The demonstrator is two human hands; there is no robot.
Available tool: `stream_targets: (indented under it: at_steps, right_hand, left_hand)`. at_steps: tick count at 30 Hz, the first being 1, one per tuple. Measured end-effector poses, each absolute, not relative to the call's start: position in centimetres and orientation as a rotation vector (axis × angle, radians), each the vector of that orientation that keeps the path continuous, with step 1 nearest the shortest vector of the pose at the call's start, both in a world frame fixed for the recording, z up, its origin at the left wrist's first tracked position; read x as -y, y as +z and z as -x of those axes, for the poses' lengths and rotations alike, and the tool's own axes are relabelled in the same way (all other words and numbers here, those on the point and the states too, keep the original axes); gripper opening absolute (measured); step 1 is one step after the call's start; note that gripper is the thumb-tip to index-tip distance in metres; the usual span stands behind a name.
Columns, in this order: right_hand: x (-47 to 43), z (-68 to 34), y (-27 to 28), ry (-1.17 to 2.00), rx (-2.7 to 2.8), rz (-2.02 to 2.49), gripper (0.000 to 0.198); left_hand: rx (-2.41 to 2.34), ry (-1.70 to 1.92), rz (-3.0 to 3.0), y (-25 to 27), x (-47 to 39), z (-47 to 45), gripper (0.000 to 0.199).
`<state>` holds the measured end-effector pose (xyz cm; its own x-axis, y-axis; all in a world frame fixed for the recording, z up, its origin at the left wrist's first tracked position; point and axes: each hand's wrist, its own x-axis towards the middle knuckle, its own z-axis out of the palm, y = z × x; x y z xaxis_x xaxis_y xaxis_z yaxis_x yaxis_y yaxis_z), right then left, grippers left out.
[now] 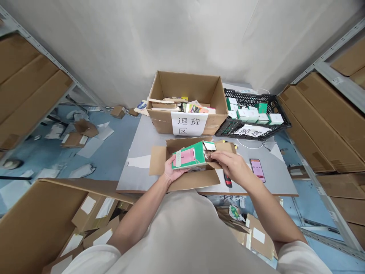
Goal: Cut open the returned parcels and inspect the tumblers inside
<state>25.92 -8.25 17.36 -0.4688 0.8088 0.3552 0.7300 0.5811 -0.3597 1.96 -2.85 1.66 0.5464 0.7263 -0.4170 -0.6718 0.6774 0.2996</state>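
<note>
My left hand is wrapped round the lower end of a green product box with a pink picture on its face. The box lies tilted above an opened brown carton, whose flaps are spread. At the green box's right end, the lid stands open and something brownish shows inside. My right hand pinches at that opening with thumb and fingers together; what lies between the fingertips is too small to make out. A red and black box cutter lies on the table, just below my right hand.
Behind stands a large cardboard box with a paper sign, filled with packages. A black crate of green-white boxes is beside it. A phone lies on the table at right. Shelves with cartons flank both sides; a big carton stands lower left.
</note>
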Motion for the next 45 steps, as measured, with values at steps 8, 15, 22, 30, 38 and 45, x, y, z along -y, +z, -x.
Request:
stream_targets:
  at_steps: [8,15,22,30,38,45]
  right_hand:
    - [8.4,-26.1,17.6,0.159,2.307,1.463,0.060]
    - [7.8,-26.4,16.7,-0.088,2.294,1.484,0.040]
    - [7.2,-26.7,15.0,-0.352,2.216,1.550,0.031]
    - [7.7,-26.9,15.9,0.296,2.337,1.396,0.036]
    - [7.5,-27.0,15.3,0.513,2.314,1.613,0.043]
    - [7.6,-28.0,13.5,0.681,2.144,1.544,0.037]
  left_hand:
    - [-0.495,0.826,-0.164,2.4,3.3,-2.1,0.065]
    - [-0.513,0.776,-0.145,1.7,3.7,-1.8,0.064]
    - [-0.531,0.749,-0.137,1.6,4.4,-1.8,0.062]
    - [-0.552,0.797,-0.176,1.4,4.2,-1.4,0.065]
    - [-0.606,0.799,-0.240,1.4,4.3,-1.3,0.073]
    - [-0.644,0.733,-0.300,0.7,4.5,-1.1,0.077]
